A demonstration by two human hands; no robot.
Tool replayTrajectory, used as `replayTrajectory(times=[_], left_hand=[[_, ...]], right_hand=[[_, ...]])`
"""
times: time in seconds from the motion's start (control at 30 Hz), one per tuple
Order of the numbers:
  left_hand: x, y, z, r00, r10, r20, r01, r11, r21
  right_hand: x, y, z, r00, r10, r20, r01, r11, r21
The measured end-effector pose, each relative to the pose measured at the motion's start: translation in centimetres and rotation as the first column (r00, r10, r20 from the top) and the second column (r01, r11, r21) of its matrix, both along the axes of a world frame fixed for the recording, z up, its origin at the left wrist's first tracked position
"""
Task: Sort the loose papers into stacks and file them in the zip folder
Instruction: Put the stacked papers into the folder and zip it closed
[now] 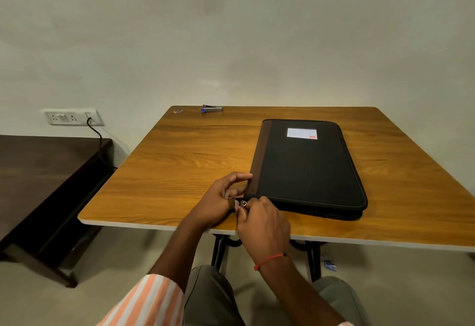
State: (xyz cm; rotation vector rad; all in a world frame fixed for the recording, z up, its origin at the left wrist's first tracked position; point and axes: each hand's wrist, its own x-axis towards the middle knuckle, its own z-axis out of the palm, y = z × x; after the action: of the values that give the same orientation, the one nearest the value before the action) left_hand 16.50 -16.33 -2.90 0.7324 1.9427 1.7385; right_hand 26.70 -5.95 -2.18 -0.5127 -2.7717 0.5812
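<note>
— Under the grip, what is that surface?
— One square table: warm wood-grain top, pale edge, rounded corners, black metal legs. Well to the left of the grip stands one lower side table, dark brown and smooth.
— And the zip folder?
— One zip folder lies flat on the wood-grain top, running from the grip away toward the far right. It is black woven cloth with a brown strip down its left side, rounded corners and a piped edge. Its cover is down, so what it holds cannot be seen.
— The hands?
— Two, touching each other at the folder's near left corner. The left hand curls thumb and forefinger onto the brown strip and pinches that corner. The right hand has its fingers bunched in a pinch.
— Smaller things?
— Far beyond the grip, at the back edge, lies one stapler, metal with a blue end. On the folder's far end sits one white rectangular label with a red patch. One red thread circles the right wrist.
— Smallest?
— One metal zip pull, right in the grip, pinched by the right fingertips.
</note>
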Motion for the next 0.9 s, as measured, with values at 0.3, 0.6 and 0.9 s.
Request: replayTrajectory(times=[0.3, 0.6, 0.9], left_hand=[[1.2, -0.3, -1.1, 0.868, 0.282, -0.409, -0.366, 0.92, -0.142], [1.5, -0.2, -1.0, 0.865, 0.245, -0.437, -0.341, 0.927, -0.156], [2.2, 0.3, -1.0, 0.818, 0.289, -0.498, -0.421, 0.89, -0.176]], right_hand=[[-0.2, -0.5, 0.2, 0.995, -0.102, -0.014, 0.101, 0.992, -0.073], [0.0, -0.4, -0.4, 0.992, -0.093, -0.089, 0.093, 0.996, -0.006], [0.1, 0.7, -1.1, 0.996, -0.063, -0.07, 0.065, 0.998, 0.018]])
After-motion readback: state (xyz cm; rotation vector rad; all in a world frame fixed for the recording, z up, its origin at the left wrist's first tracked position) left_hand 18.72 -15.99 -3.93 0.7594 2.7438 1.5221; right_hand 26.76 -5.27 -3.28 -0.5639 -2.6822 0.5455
